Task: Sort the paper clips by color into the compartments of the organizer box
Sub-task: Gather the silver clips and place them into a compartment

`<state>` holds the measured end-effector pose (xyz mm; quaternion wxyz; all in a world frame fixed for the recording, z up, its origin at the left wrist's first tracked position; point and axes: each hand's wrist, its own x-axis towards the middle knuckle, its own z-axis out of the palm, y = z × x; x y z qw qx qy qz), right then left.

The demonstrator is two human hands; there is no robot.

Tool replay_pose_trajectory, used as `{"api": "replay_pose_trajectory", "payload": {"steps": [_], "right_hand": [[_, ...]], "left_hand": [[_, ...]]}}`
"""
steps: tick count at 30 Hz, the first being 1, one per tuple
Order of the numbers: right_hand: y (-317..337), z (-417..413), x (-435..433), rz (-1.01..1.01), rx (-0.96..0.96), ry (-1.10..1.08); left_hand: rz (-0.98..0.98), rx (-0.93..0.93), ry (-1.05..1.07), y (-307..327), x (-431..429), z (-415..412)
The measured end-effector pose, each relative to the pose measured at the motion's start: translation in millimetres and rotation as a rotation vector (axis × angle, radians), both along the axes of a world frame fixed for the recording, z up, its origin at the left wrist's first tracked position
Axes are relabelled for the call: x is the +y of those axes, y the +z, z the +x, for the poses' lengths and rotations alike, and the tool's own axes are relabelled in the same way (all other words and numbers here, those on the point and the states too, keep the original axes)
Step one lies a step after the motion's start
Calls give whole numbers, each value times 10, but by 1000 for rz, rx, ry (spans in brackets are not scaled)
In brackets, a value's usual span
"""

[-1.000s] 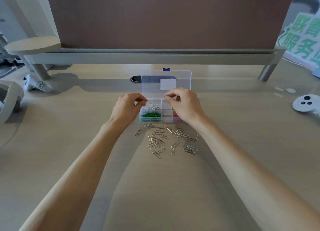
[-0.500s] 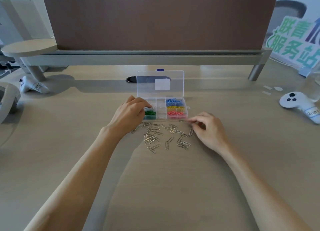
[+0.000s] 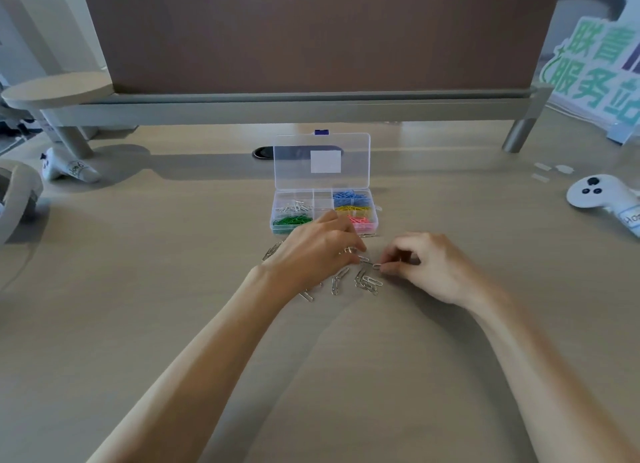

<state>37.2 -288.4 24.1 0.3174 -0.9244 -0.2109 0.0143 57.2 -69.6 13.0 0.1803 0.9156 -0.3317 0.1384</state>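
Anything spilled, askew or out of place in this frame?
Nothing stands out. The silver clips loose on the desk are the unsorted pile. The organizer box sits open, with each colour in its own compartment. The right hand pinches one clip.

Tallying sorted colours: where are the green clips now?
In the head view, the green clips lie in the organizer box's near-left compartment, just beyond the left hand.

1 organizer box (image 3: 294,164) beyond the left hand (image 3: 317,251) has 5 filled compartments (image 3: 292,220), 1 colour each: silver, green, blue, yellow, pink. The right hand (image 3: 429,268) pinches 1 silver clip (image 3: 376,265). The loose clips (image 3: 369,283) between both hands overlap too much to count.
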Motion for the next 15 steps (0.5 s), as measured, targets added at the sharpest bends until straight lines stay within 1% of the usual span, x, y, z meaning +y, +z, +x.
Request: {"api": "replay_pose_trajectory", "payload": {"steps": [2,4,7,10,12,15], "right_hand": [[48,-31,15,1,71,42],[61,-55,43,-60,106,68],[63,-70,76,-113,77,42],[77,-96,117,-99,81,5],[80,-111,138,-90,107,-11],[89,-129,144,-69,108,-33]], "left_hand": [[26,-40,-5,10,-18,-7],[59,-113,-21,19,-20,-2],[141,-216,-35,28,-34,21],[231,-281,-23,49,-88,31],[191,-258,-23,74,-102,-2],[41,-69,-2,106,-74,-86]]}}
